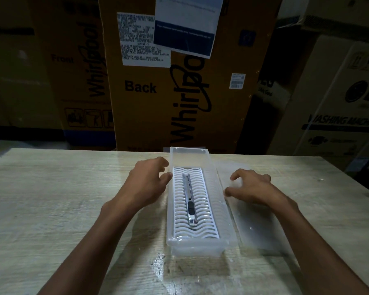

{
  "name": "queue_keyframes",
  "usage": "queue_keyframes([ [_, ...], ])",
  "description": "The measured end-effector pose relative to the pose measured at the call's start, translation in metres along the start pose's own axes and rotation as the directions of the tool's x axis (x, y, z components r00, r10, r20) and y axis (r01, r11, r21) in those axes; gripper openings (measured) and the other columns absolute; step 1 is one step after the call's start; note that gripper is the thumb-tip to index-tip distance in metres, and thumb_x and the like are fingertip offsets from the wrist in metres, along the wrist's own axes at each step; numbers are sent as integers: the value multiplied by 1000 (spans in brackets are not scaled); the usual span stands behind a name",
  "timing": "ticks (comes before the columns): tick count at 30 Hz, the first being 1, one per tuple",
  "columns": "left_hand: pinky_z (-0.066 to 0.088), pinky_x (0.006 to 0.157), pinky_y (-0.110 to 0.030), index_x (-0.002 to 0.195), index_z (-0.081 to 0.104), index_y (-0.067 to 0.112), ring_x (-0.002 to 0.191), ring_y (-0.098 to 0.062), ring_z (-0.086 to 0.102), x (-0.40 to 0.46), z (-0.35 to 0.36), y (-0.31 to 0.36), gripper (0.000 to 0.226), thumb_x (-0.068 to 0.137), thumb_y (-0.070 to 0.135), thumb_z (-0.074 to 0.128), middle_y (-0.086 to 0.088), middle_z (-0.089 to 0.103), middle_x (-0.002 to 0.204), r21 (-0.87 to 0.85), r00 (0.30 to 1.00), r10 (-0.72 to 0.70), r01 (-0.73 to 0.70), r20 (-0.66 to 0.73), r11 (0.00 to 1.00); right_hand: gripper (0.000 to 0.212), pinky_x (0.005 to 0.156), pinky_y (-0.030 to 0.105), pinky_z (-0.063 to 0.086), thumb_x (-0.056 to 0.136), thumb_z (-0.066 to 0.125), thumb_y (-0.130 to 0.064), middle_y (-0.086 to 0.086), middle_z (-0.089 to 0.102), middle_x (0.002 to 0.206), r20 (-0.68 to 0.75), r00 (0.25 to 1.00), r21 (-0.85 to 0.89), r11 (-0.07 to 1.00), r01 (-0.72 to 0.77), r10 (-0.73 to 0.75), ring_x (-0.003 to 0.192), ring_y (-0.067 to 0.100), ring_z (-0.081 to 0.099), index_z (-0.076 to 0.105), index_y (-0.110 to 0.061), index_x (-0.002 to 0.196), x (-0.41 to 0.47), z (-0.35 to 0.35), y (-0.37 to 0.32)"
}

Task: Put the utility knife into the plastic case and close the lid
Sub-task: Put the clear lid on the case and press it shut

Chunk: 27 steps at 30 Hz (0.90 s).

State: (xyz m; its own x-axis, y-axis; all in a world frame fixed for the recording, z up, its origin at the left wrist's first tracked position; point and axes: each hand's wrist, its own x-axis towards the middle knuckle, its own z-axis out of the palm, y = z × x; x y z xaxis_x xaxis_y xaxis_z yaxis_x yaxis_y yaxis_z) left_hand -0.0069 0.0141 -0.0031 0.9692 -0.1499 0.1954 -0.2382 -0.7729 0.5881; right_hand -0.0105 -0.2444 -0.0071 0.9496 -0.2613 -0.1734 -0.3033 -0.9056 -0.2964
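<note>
Lengthwise, utility knife (190,200) inside open plastic case (170,220).

We're in an appliance storeroom or warehouse, dimly lit: tall Whirlpool cartons (179,86) stamped "Back" and "Front" stand packed side by side, an LG washing machine box (337,116) sits at right, shipping labels (144,39) stuck on, a pale wood-grain table (51,199) in front

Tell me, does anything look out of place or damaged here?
Nothing looks damaged. The knife lies slightly askew on the white grid inside the open case. The clear lid lies flat on the table beside it.
</note>
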Motion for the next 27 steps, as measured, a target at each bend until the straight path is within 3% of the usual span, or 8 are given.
queue_keyframes([
  [6, 63, 72, -43, 133, 57, 13, 81, -21, 72, 1, 0, 0, 39, 95, 22, 60, -7, 66, 129, -119, 999, -8, 4, -38, 993, 57, 101, 54, 44, 76, 63, -65, 5, 48, 146, -172, 983, 322, 939, 123, -69, 134, 29, 41, 56, -38, 125, -23, -36, -10],
  [9, 61, 56, -27, 128, 61, 9, 74, -16, 71, 0, -1, 6, 34, 99, 23, 53, -8, 66, 124, -217, 999, -19, 9, -46, 976, 60, 102, 55, 44, 78, 61, -66, 2, 48, 147, -242, 958, 386, 891, 239, -152, 135, 27, 42, 55, -36, 130, -42, -39, -31],
  [12, 61, 56, -26, 119, 66, 3, 76, -20, 70, -3, -5, 14, 39, 102, 31, 45, -13, 71, 103, -292, 999, -47, 43, -8, 955, 62, 105, 54, 43, 81, 60, -65, 3, 49, 146, -274, 940, 333, 897, 290, -202, 132, 26, 44, 56, -32, 133, -54, -22, -58],
  [16, 64, 70, -41, 113, 67, 2, 80, -26, 73, -7, -7, 20, 49, 102, 41, 40, -16, 72, 103, -321, 996, -72, 84, 50, 943, 64, 102, 50, 38, 86, 54, -66, 0, 45, 151, -255, 935, 138, 947, 290, -249, 137, 26, 34, 52, -29, 138, -61, 11, -80],
  [20, 64, 65, -36, 120, 64, 6, 73, -22, 73, -8, -6, 22, 42, 99, 39, 50, -9, 68, 114, -261, 998, -52, 62, 46, 963, 59, 102, 48, 37, 92, 45, -64, -1, 50, 148, -253, 917, 101, 934, 342, -309, 139, 25, 35, 58, -24, 134, -61, 14, -79],
  [24, 60, 54, -25, 129, 58, 5, 77, -20, 72, -5, -4, 17, 42, 95, 30, 60, -8, 63, 125, -249, 994, -83, 98, 70, 964, 51, 104, 42, 42, 94, 54, -52, 0, 54, 147, -261, 913, 161, 918, 362, -314, 138, 21, 43, 60, -20, 133, -60, 1, -73],
  [27, 60, 53, -23, 138, 52, 6, 76, -16, 71, -3, -2, 14, 47, 95, 24, 61, -9, 65, 117, -287, 991, -113, 127, 65, 950, 51, 98, 35, 43, 93, 62, -46, 1, 52, 148, -240, 918, 174, 917, 359, -314, 133, 19, 50, 59, -18, 135, -58, -8, -68],
])
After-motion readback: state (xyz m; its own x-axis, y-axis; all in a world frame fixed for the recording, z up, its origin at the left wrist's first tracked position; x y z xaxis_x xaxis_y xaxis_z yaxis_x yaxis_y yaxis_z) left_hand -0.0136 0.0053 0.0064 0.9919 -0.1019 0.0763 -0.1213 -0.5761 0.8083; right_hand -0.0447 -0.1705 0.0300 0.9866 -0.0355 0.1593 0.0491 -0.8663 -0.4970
